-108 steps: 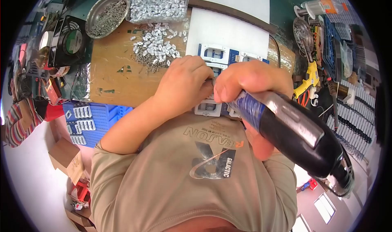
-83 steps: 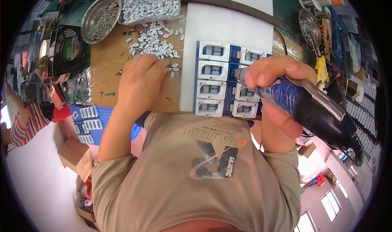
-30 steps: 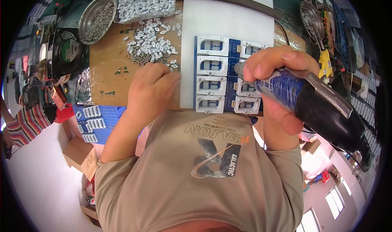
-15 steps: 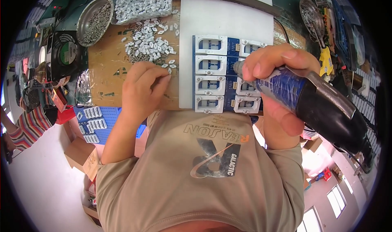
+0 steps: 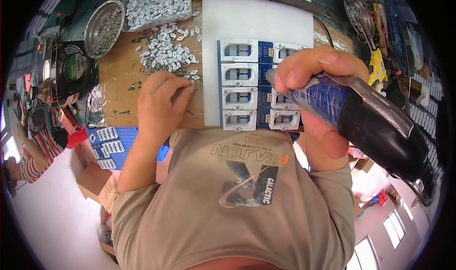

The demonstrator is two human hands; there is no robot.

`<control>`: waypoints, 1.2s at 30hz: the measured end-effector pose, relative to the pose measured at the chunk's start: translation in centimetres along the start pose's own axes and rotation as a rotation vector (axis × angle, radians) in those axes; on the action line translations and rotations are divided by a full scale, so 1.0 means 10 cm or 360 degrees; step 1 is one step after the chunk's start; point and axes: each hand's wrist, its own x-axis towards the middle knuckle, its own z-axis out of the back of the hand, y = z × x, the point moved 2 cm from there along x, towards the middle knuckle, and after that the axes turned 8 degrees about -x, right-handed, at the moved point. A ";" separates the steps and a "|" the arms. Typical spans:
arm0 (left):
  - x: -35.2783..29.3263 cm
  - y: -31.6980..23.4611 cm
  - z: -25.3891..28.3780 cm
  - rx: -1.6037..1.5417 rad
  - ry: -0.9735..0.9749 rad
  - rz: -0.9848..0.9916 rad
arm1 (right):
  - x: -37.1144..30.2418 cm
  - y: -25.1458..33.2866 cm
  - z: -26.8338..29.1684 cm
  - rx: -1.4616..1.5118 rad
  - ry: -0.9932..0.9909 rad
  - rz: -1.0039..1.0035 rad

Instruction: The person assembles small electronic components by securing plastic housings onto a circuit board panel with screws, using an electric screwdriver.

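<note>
My right hand (image 5: 327,75) is wrapped round a black and blue electric screwdriver (image 5: 375,122), with clear film over its blue part. The tool's nose points left, over blue circuit boards (image 5: 262,75) fitted with white frames (image 5: 240,73) in two columns. Screws show in the nearer frames. My left hand (image 5: 164,99) rests left of the boards with fingers curled and fingertips together, by a heap of small white parts (image 5: 168,49) and loose screws. A tiny pale piece shows at the fingertips; I cannot make out what it is. My hand hides the screwdriver's tip.
Under the boards lies a white sheet (image 5: 256,18). Behind the heap are a bag of white parts (image 5: 156,6) and a metal bowl of screws (image 5: 105,30). A black fan (image 5: 71,65) stands left. A second bowl (image 5: 358,15) is far right. A person in stripes (image 5: 42,153) is at left.
The view has shifted slightly, so the table things sit a little further left. My hands keep nearly the same pose. The person in stripes at the left has moved further into view.
</note>
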 end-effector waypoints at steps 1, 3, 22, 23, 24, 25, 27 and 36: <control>0.01 -0.02 0.00 0.0021 0.0005 0.0026 | -0.01 0.00 0.00 0.0007 0.0001 -0.0020; 0.01 -0.04 -0.02 0.0064 -0.0017 -0.0014 | -0.02 0.02 0.00 0.0021 0.0003 -0.0060; 0.09 -0.12 -0.08 0.0057 -0.0155 -0.0310 | 0.12 -0.07 -0.04 0.0215 -0.0090 0.0343; 0.15 -0.15 -0.08 0.0057 -0.0159 -0.0305 | 0.15 -0.08 0.00 0.0216 -0.0084 0.0342; 0.20 -0.19 -0.10 -0.0025 -0.0154 -0.0350 | 0.20 -0.08 0.05 0.0184 0.0027 0.0434; 0.26 -0.23 -0.12 -0.0107 -0.0149 -0.0397 | 0.25 -0.05 0.07 0.0151 0.0137 0.0528; 0.44 -0.35 -0.22 -0.0181 -0.0073 -0.0484 | 0.30 0.11 0.09 0.0128 0.0168 0.0494; 0.66 -0.45 -0.54 -0.0319 0.0089 -0.0558 | 0.48 0.12 0.04 0.0142 0.0352 0.0486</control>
